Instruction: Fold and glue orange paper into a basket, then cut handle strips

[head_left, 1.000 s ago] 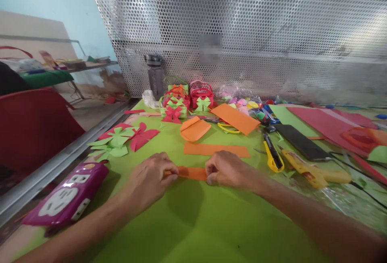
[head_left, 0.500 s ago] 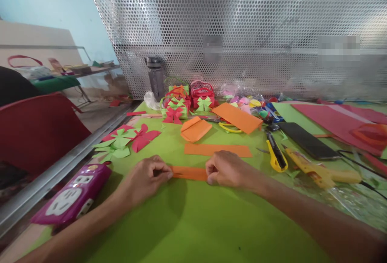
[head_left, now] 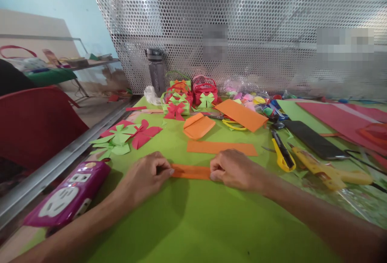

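An orange paper strip lies crosswise low over the green table surface. My left hand pinches its left end between thumb and fingers. At the other end my right hand is closed on the strip, fingers curled under. Just beyond it lies a second, flat orange paper strip. Farther back are a folded orange paper piece and a larger orange paper rectangle. Red and green paper petals are spread to the left.
A purple power strip sits by my left forearm. On the right are a yellow box cutter, a glue gun and a black phone. Small paper baskets and a bottle stand before a perforated metal panel.
Both hands keep their hold on the strip's ends, and slightly more of it shows between them. The view has shifted a little.
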`<move>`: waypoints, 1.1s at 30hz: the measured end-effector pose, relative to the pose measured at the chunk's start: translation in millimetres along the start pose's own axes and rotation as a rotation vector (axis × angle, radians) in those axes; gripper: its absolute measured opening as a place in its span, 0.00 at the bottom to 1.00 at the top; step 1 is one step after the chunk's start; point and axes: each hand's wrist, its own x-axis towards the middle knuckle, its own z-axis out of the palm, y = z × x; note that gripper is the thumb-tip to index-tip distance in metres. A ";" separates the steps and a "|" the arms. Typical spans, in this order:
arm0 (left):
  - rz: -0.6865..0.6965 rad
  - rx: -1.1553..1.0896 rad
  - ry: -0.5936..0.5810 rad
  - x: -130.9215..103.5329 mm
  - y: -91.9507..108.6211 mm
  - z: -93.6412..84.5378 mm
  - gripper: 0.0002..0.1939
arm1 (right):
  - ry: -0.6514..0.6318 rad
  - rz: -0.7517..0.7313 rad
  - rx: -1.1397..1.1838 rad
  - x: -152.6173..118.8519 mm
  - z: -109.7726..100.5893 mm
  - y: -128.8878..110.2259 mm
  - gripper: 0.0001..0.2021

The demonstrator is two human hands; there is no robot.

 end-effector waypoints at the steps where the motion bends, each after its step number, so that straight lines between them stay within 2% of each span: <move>1: -0.003 0.017 0.001 -0.2 -0.1 0.7 0.13 | 0.001 0.002 0.002 -0.2 0.0 -0.2 0.07; 8: 0.029 0.157 0.068 -3.0 2.6 5.5 0.12 | 0.013 0.003 -0.007 -0.5 0.4 -0.8 0.10; 13: 0.077 0.223 0.066 -2.2 4.3 7.1 0.12 | -0.002 -0.008 -0.024 0.7 -1.0 -2.5 0.12; 20: 0.084 0.234 0.077 -2.0 4.1 5.8 0.11 | -0.017 -0.020 -0.120 0.5 -1.3 -4.0 0.11; 33: 0.110 0.234 0.089 -1.6 4.6 5.2 0.09 | 0.004 -0.018 -0.131 2.3 3.4 -1.1 0.11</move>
